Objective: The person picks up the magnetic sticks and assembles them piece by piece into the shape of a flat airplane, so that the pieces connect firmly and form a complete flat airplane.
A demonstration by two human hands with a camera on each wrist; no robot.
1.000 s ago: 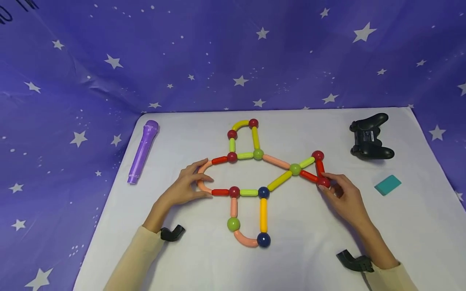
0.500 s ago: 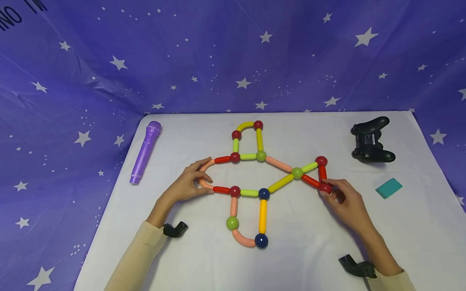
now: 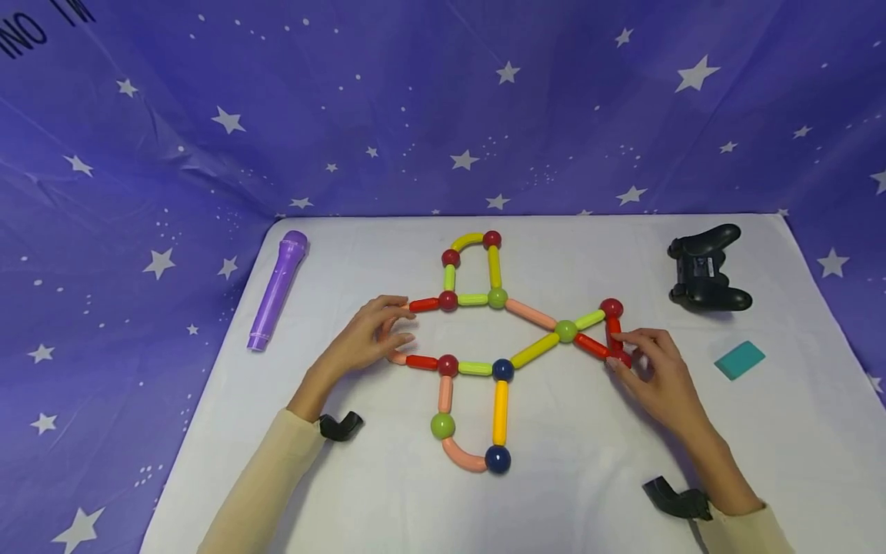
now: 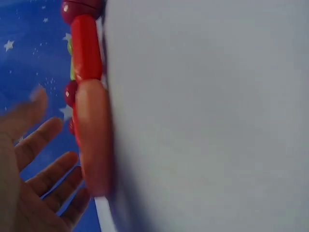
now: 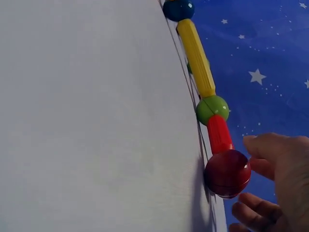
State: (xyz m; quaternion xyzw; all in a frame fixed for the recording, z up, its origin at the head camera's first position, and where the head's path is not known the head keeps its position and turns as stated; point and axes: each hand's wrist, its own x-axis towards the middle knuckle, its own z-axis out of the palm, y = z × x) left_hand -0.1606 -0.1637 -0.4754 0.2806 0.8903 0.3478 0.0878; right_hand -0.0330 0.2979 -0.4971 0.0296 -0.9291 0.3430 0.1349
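Magnetic sticks and balls lie joined in a fish-like outline on the white table. At its left end, my left hand [image 3: 363, 338] hovers around a curved salmon-pink stick [image 4: 94, 140], largely hidden by the fingers in the head view. The left wrist view shows those fingers spread and apart from the stick. My right hand [image 3: 661, 381] is at the right tip, beside a dark red ball [image 5: 227, 174]. Its thumb and fingers stand loosely around that ball, with a gap visible in the right wrist view. Red sticks [image 3: 591, 345] run from the ball to a green ball [image 3: 566, 332] and another red ball [image 3: 611, 308].
Two loops extend from the outline, one with a yellow curved stick [image 3: 468, 241], one with a blue ball [image 3: 497, 459]. A purple toy microphone [image 3: 278, 288] lies left. A black game controller [image 3: 706, 269] and a teal block [image 3: 740, 360] lie right. A starry purple cloth [image 3: 415, 100] hangs behind.
My left hand has loosened from the curved stick, its fingers now lifted and spread. My right fingers have eased apart at the red ball. The outline keeps its shape; the view has shifted slightly.
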